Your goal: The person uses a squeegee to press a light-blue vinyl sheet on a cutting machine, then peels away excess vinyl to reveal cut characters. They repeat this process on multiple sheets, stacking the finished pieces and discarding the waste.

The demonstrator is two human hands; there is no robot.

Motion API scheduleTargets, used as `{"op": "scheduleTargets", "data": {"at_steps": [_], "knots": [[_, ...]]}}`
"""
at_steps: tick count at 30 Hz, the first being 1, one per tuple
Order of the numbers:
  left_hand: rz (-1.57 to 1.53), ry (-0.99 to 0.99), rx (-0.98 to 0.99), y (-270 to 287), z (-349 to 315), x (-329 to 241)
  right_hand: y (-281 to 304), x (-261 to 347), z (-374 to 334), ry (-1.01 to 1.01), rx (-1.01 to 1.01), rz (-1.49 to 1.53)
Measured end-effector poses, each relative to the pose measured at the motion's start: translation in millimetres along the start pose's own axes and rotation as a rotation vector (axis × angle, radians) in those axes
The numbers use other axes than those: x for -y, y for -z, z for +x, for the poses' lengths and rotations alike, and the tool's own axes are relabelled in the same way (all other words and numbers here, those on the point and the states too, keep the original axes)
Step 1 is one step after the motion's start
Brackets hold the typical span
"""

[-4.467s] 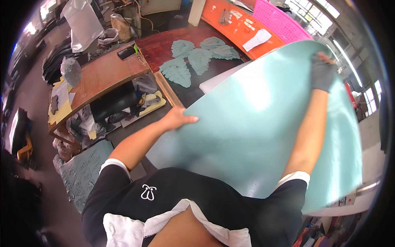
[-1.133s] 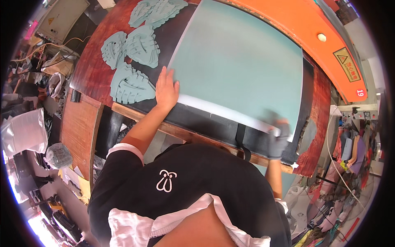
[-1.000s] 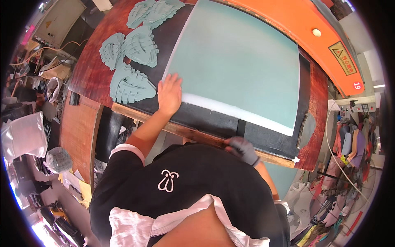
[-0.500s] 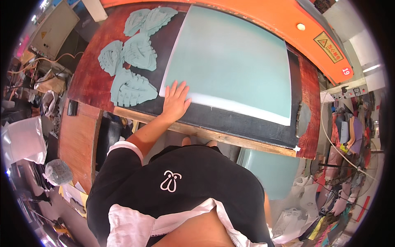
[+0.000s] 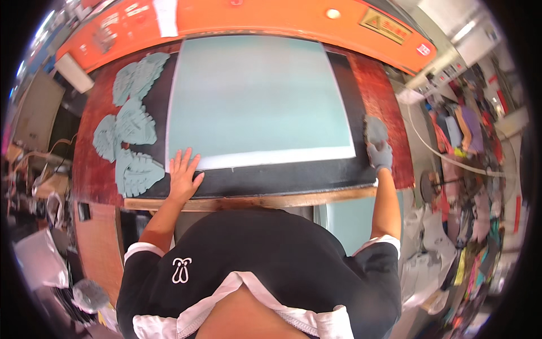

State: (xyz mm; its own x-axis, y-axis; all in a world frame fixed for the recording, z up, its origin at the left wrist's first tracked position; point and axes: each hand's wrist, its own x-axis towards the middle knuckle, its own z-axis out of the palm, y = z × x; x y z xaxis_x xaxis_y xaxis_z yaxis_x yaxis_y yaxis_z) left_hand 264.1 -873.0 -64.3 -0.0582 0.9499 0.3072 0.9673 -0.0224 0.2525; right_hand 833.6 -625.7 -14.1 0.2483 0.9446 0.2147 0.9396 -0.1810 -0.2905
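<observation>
Worktop (image 5: 377, 93): dark red, w/ wooden front edge, spanning the scene in front of the person.
Orange beam (image 5: 254, 20): running L to R along the far side of the worktop.
Black mat (image 5: 271, 179): lying on the worktop, showing as dark strips L, R & nearest the person.
Pale green sheet (image 5: 259, 96): lying flat on the mat, approx. mid-worktop, its far edge reaching the beam in this view; a white layer (image 5: 276, 156) is showing along its near & side edges.
Green cut pieces (image 5: 135, 124): sitting in notched-edge clusters L of the sheet, some overlapping the mat.
Left hand (image 5: 184, 176): bare, resting palm down, fingers spread, on the near-L corner of sheet & white layer.
Right hand (image 5: 381, 158): wearing a grey glove, touching the near end of a grey piece (image 5: 376, 129); can't tell if pinching or just resting.
Grey piece: lying R of the sheet, nr mat's R edge.
</observation>
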Motion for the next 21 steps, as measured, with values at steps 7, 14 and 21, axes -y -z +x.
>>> {"op": "scheduleTargets", "data": {"at_steps": [7,14,21], "knots": [[-0.019,0.001,-0.02,4,1,-4,-33,-17,77,-0.129,0.314,-0.017],[-0.015,0.032,-0.027,7,3,-11,-59,-38,104,-0.047,0.259,0.088],[-0.131,-0.036,-0.114,17,-3,2,-68,-57,122,-0.1,0.242,0.668]]}}
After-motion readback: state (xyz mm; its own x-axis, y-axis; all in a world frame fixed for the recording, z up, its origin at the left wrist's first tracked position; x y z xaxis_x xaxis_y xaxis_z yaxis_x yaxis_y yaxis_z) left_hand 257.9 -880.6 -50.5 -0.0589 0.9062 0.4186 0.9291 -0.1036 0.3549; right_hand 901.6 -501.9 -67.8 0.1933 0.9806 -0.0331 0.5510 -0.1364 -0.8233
